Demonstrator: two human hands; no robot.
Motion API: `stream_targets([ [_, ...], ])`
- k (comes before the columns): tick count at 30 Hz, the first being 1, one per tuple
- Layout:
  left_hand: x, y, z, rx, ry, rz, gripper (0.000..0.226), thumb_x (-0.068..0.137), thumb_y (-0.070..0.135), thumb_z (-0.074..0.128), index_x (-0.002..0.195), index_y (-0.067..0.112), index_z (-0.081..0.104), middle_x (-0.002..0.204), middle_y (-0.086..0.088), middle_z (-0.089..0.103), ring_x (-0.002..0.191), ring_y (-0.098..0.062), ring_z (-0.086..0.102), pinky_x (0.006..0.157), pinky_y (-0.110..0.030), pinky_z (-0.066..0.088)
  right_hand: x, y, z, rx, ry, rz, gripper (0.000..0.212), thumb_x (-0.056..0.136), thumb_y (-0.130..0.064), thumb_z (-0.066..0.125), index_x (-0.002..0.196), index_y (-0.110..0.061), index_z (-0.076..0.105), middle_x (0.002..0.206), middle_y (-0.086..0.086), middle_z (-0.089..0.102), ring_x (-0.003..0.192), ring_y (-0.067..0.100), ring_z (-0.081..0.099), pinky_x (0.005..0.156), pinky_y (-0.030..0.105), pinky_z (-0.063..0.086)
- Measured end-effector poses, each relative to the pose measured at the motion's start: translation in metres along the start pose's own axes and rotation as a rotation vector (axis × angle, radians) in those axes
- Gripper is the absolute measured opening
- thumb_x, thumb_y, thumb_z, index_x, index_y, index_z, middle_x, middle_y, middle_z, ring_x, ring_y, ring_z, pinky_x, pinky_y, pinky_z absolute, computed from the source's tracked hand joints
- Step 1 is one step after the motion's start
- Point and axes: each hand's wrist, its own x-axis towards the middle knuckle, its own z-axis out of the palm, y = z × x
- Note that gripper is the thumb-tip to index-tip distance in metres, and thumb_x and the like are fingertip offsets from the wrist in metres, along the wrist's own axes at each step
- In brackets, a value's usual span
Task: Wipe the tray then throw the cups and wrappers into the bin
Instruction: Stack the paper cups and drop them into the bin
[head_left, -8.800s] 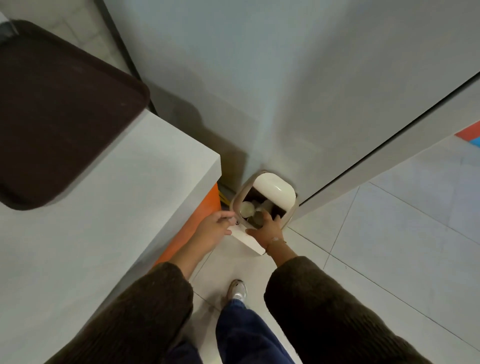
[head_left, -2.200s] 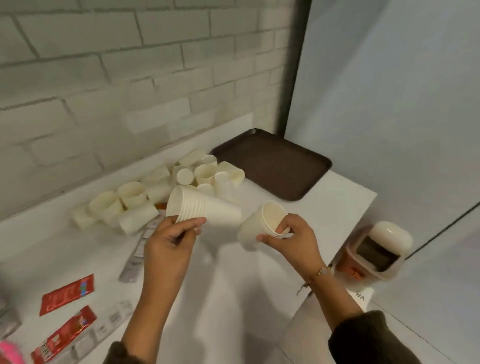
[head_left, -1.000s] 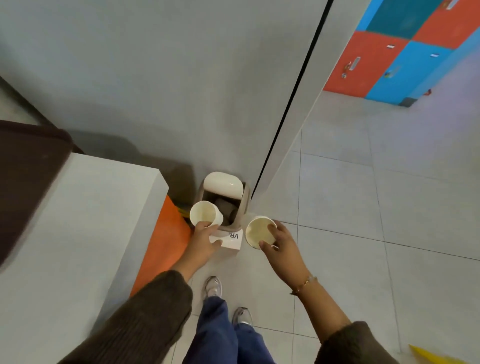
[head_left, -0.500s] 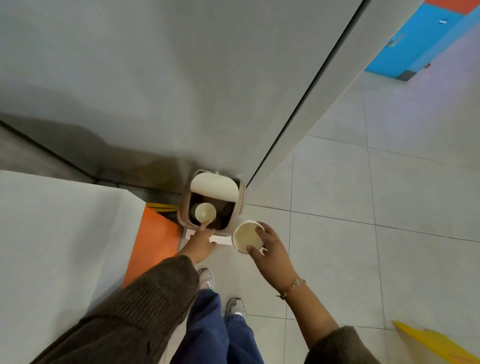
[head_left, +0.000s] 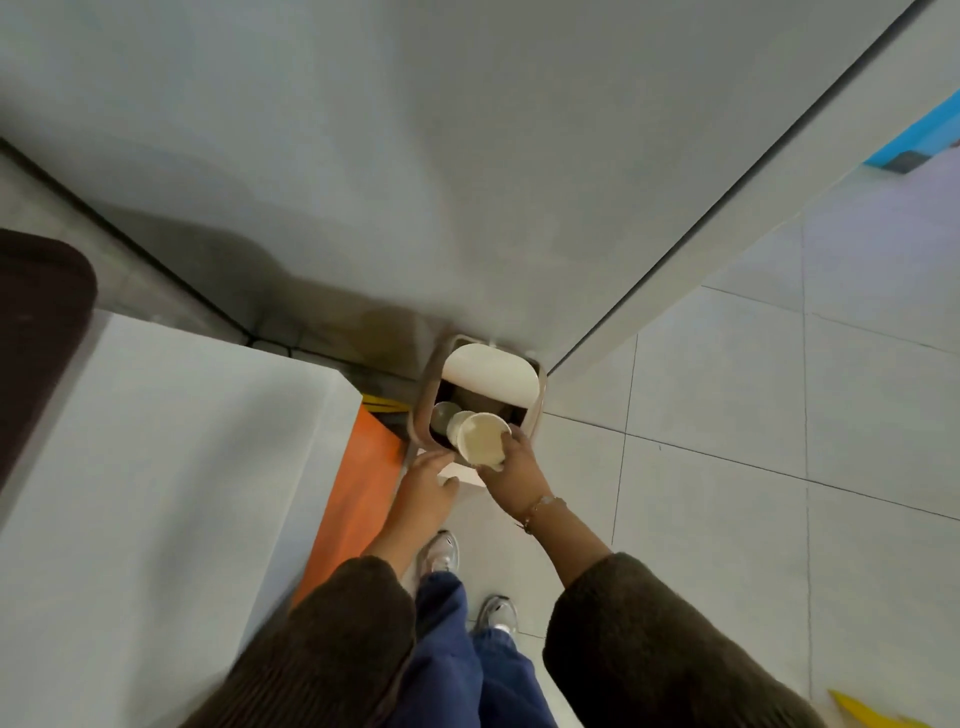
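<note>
A small beige bin with a white swing lid stands on the floor against the grey wall. My right hand grips a stack of white paper cups at the bin's opening, the mouth facing up. A cup lies dim inside the bin. My left hand hovers empty just in front of the bin, fingers relaxed. A corner of the brown tray shows at the left on the white counter.
The counter's orange side panel stands just left of the bin. Pale floor tiles spread to the right. My shoes and blue trousers are below. A yellow object lies at the bottom right corner.
My left hand has let its cups go into the bin and pulled back empty. My right hand has brought its stack of cups leftward over the bin's opening.
</note>
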Motion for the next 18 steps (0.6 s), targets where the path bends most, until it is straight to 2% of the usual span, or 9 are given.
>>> stream_targets([
  [2,-0.003,0.001,-0.003,-0.038,-0.009,-0.033,0.041,0.090,0.004,0.052,0.131,0.011,0.051,0.139,-0.005,0.046,0.128,-0.018,0.042,0.099,-0.020,0.030,0.013,-0.003,0.010,0.029,-0.051,0.074,0.078,0.086,-0.028,0.064,0.148,-0.013,0.017,0.156,0.010,0.011,0.144,0.029,0.015,0.117,0.037,0.020],
  [3,-0.004,0.001,-0.004,-0.052,-0.011,-0.041,0.041,0.091,0.004,0.052,0.131,0.011,0.050,0.140,-0.004,0.045,0.129,-0.017,0.041,0.099,-0.020,0.030,0.017,-0.002,0.015,0.004,-0.080,0.103,0.082,0.086,-0.029,0.064,0.149,-0.018,0.012,0.157,0.010,0.004,0.145,0.029,0.008,0.118,0.041,0.016],
  [4,-0.006,0.000,-0.005,-0.063,-0.011,-0.045,0.041,0.091,0.005,0.052,0.131,0.012,0.050,0.140,-0.004,0.045,0.129,-0.017,0.041,0.098,-0.019,0.030,0.019,0.000,0.019,-0.042,-0.105,0.116,0.083,0.086,-0.027,0.063,0.150,-0.020,0.009,0.158,0.010,0.001,0.145,0.030,0.007,0.118,0.041,0.016],
  [6,-0.009,0.000,-0.007,-0.078,-0.009,-0.053,0.040,0.091,0.007,0.052,0.131,0.013,0.051,0.139,-0.003,0.046,0.128,-0.016,0.042,0.096,-0.018,0.031,0.018,0.003,0.025,-0.122,-0.140,0.124,0.080,0.087,-0.025,0.061,0.150,-0.019,0.011,0.158,0.009,-0.002,0.143,0.031,0.018,0.114,0.038,0.024],
  [7,-0.010,0.000,-0.009,-0.087,-0.007,-0.059,0.040,0.091,0.007,0.052,0.130,0.014,0.051,0.138,-0.003,0.046,0.127,-0.017,0.043,0.096,-0.018,0.033,0.016,0.003,0.026,-0.148,-0.148,0.114,0.076,0.087,-0.025,0.061,0.148,-0.017,0.017,0.158,0.009,0.002,0.140,0.032,0.025,0.111,0.037,0.028],
  [11,-0.011,0.003,-0.011,-0.120,-0.027,-0.102,0.038,0.091,0.007,0.053,0.128,0.014,0.053,0.136,-0.006,0.050,0.124,-0.021,0.048,0.098,-0.026,0.040,0.003,0.003,0.023,-0.131,-0.145,0.076,0.053,0.087,-0.026,0.061,0.134,-0.014,0.042,0.142,0.011,0.035,0.124,0.029,0.045,0.104,0.037,0.039],
  [15,-0.015,0.014,-0.017,-0.168,-0.044,-0.114,0.037,0.092,0.007,0.050,0.129,0.014,0.053,0.137,-0.007,0.049,0.124,-0.022,0.048,0.097,-0.026,0.039,-0.015,-0.008,0.007,-0.095,-0.065,0.044,0.043,0.090,-0.023,0.056,0.131,-0.013,0.049,0.128,0.008,0.056,0.114,0.023,0.054,0.089,0.023,0.040],
  [18,-0.025,0.031,-0.023,-0.234,-0.049,-0.094,0.036,0.093,0.008,0.048,0.128,0.015,0.054,0.132,-0.006,0.054,0.118,-0.019,0.051,0.092,-0.023,0.040,-0.038,-0.026,-0.015,-0.021,0.018,-0.025,0.032,0.091,-0.025,0.053,0.121,-0.014,0.057,0.107,0.001,0.062,0.096,0.015,0.056,0.067,0.009,0.037],
])
